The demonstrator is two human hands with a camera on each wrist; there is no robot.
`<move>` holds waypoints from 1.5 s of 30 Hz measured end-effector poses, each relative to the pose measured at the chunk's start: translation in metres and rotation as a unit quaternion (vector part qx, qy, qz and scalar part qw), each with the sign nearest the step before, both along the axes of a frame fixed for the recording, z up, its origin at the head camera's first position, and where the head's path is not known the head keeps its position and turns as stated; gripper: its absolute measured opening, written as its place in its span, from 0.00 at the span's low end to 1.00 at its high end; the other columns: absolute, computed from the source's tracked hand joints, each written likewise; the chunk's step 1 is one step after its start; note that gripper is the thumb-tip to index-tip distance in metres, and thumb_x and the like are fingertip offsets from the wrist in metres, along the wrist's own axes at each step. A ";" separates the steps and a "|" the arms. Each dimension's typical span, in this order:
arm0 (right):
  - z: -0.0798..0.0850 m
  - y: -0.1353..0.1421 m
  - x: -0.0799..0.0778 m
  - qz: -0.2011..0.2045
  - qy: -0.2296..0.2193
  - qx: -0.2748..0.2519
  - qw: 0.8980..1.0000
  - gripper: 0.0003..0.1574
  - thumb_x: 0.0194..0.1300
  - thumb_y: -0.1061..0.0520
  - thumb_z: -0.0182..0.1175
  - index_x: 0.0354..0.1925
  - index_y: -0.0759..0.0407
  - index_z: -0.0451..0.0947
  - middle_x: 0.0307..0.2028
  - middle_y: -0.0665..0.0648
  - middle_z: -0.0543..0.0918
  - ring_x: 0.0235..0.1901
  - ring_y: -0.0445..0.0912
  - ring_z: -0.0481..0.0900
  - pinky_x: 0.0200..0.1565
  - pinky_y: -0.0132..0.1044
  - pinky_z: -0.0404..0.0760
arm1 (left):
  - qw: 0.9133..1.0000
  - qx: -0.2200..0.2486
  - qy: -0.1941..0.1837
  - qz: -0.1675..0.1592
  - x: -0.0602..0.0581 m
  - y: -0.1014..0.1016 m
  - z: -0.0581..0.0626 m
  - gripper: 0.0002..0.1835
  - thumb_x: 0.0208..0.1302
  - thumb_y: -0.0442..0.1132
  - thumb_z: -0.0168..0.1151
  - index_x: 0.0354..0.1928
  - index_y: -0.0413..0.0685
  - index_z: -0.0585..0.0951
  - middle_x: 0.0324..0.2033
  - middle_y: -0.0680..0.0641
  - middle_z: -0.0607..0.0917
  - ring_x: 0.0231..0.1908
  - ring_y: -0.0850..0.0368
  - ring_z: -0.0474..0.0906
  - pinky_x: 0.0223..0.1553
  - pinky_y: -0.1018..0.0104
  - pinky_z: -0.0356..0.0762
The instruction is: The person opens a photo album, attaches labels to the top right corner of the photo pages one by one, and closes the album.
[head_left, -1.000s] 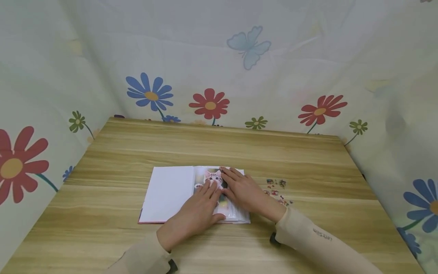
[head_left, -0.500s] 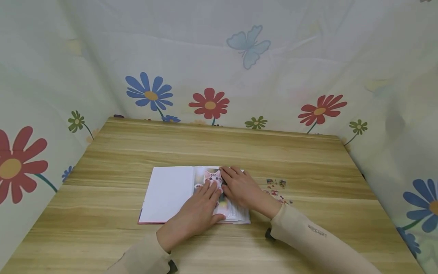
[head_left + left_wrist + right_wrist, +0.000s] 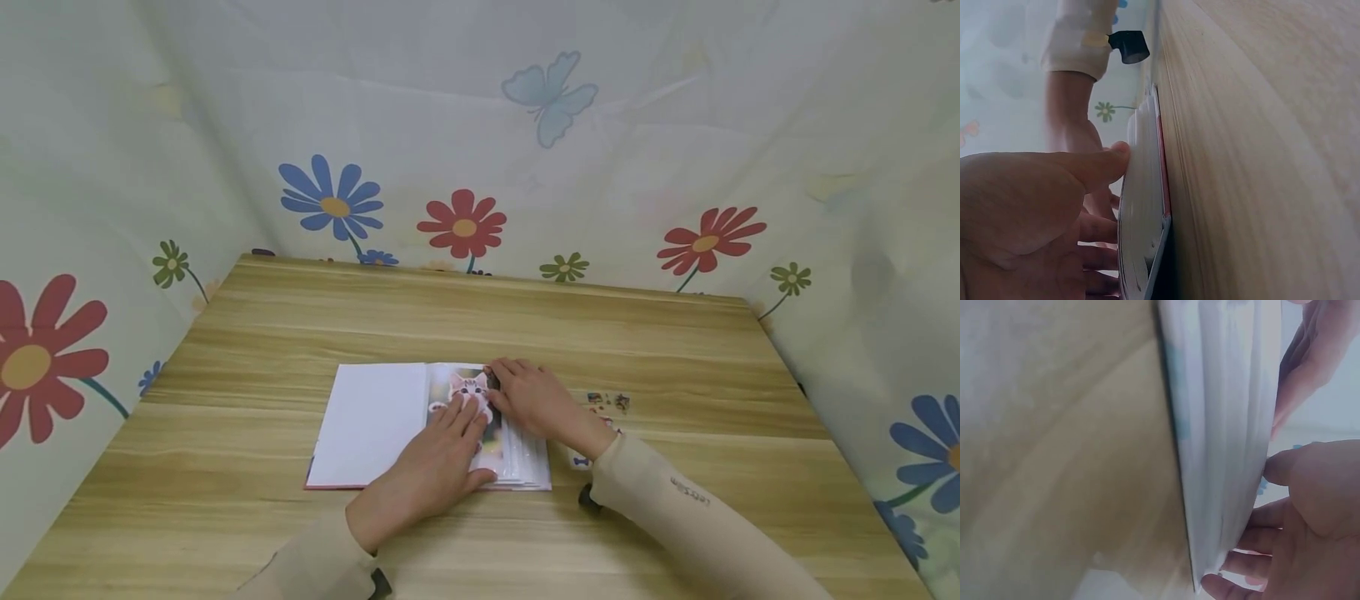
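An open photo album (image 3: pixel 375 425) lies on the table, its blank white inner cover to the left. On the right page a kitten picture (image 3: pixel 469 387) shows under a clear pocket, partly hidden by the hands. My left hand (image 3: pixel 427 462) rests flat on the picture's lower part, fingers extended. My right hand (image 3: pixel 538 404) lies along the page's upper right, its fingertips at the picture's right edge. From the left wrist view, the left thumb (image 3: pixel 1107 167) touches the near edge of the page stack (image 3: pixel 1142 169). The right wrist view shows the right fingers (image 3: pixel 1260 540) along the stack's side.
To the right of the album lies a clear sheet with small colourful stickers (image 3: pixel 621 403), partly covered by the right wrist. The wooden table (image 3: pixel 480 317) reaches back to a flower-printed cloth (image 3: pixel 630 150) hanging on three sides.
My right hand slides slightly right and away from the picture, uncovering more of its right side. The left hand stays in place on the page.
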State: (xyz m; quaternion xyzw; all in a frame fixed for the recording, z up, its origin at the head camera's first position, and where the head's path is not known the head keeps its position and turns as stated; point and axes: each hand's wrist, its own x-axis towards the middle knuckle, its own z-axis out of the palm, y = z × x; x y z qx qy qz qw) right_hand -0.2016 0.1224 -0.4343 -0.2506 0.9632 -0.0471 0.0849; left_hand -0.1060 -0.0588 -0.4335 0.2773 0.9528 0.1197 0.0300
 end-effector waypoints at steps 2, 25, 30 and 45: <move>-0.001 0.000 -0.002 -0.004 -0.001 -0.006 1.000 0.36 0.81 0.38 0.45 0.77 0.54 0.63 0.75 0.59 0.69 0.75 0.58 0.67 0.73 0.63 0.67 | 1.000 -0.001 0.000 -0.001 0.000 0.000 0.000 0.41 0.69 0.58 0.63 0.71 0.34 0.69 0.75 0.32 0.66 0.77 0.34 0.59 0.77 0.42 0.63; 0.001 0.011 0.036 0.078 0.057 -0.094 0.991 0.36 0.75 0.48 0.59 0.72 0.64 0.69 0.75 0.62 0.69 0.74 0.58 0.68 0.70 0.62 0.73 | 1.000 -0.013 -0.002 0.001 0.001 0.001 0.003 0.41 0.70 0.59 0.61 0.73 0.34 0.68 0.76 0.33 0.65 0.78 0.35 0.58 0.77 0.42 0.63; 0.000 0.009 0.039 0.067 0.048 -0.064 0.995 0.34 0.78 0.45 0.53 0.73 0.61 0.68 0.76 0.60 0.68 0.76 0.57 0.66 0.70 0.64 0.71 | 1.000 -0.017 -0.001 0.002 0.001 0.001 0.002 0.41 0.70 0.59 0.61 0.73 0.34 0.68 0.76 0.33 0.65 0.78 0.35 0.58 0.77 0.43 0.63; -0.002 0.002 0.017 0.028 0.033 -0.005 0.999 0.38 0.81 0.43 0.47 0.79 0.58 0.58 0.79 0.57 0.63 0.76 0.56 0.63 0.73 0.63 0.68 | 1.000 -0.016 0.023 -0.005 0.000 0.000 -0.001 0.41 0.70 0.59 0.61 0.72 0.34 0.69 0.75 0.32 0.67 0.77 0.35 0.61 0.76 0.42 0.64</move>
